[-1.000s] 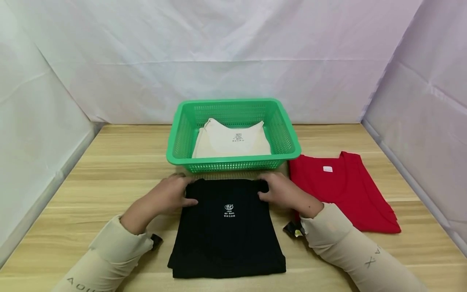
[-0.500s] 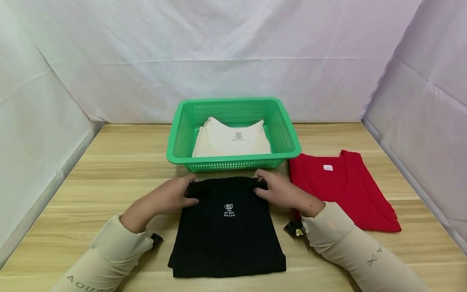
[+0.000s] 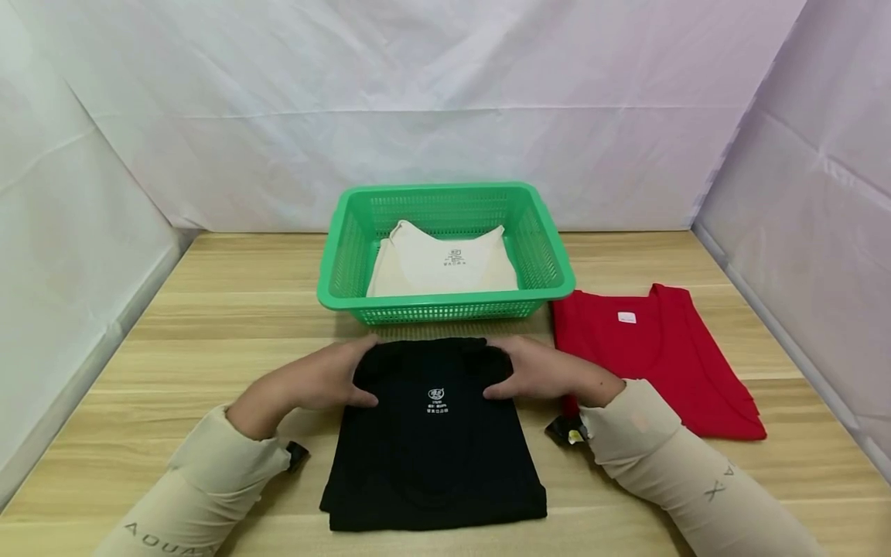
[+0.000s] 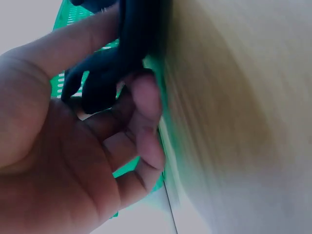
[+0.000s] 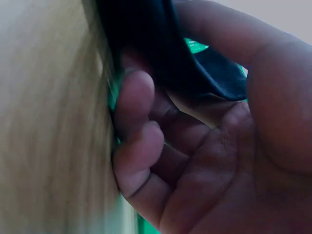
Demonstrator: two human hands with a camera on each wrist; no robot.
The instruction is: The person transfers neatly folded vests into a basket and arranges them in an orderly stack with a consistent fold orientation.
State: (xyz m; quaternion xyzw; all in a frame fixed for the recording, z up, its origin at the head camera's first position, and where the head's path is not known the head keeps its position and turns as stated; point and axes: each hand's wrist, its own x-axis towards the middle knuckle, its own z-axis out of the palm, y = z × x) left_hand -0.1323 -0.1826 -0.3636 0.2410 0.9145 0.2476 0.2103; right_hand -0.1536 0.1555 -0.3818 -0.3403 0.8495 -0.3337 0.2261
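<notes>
A folded black tank top (image 3: 431,456) with a small white print lies on the table. At its far left corner my left hand (image 3: 323,375) grips the cloth, thumb on top. My right hand (image 3: 543,367) holds the far right corner the same way. In the left wrist view, curled fingers (image 4: 146,97) reach under the black fabric (image 4: 139,34), close against the wood. The right wrist view shows the curled fingers (image 5: 136,97) tucked beneath the dark fold (image 5: 146,39), with the thumb above it. Part of the far edge is hidden by both hands.
Just beyond the black top stands a green plastic basket (image 3: 445,300) with a folded cream garment (image 3: 445,267) inside. A folded red top (image 3: 654,348) lies at the right, beside the right forearm. White cloth walls (image 3: 445,116) enclose the wooden table (image 3: 230,302).
Both hands have tightened on the far corners, fingers slipping under the cloth and thumbs pressing on top. The black top's far edge has bunched slightly; its near edge has stayed in place.
</notes>
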